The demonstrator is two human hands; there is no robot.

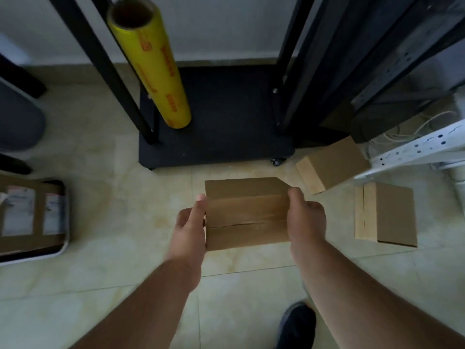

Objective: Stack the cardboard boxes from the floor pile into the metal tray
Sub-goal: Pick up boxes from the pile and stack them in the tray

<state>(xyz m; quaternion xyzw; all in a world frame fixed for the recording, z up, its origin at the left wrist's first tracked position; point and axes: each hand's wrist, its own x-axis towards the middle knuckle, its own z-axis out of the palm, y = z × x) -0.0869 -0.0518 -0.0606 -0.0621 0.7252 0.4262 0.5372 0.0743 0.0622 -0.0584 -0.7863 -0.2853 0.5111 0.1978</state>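
Head view | I see left hand (pixel 191 224) and right hand (pixel 305 219) clamping the box (pixel 247 214) by its short ends, long axis crosswise, mid-air | metal tray (pixel 64 244) lies far left, nearer my left hand | I judge leftward carry next

— What sort of place am I looking at?
— A storeroom, I'd say: black metal racking (pixel 327 59), a perforated white shelf rail (pixel 415 149), a yellow film roll (pixel 153 64), plain cardboard boxes (pixel 387 215) on tile.
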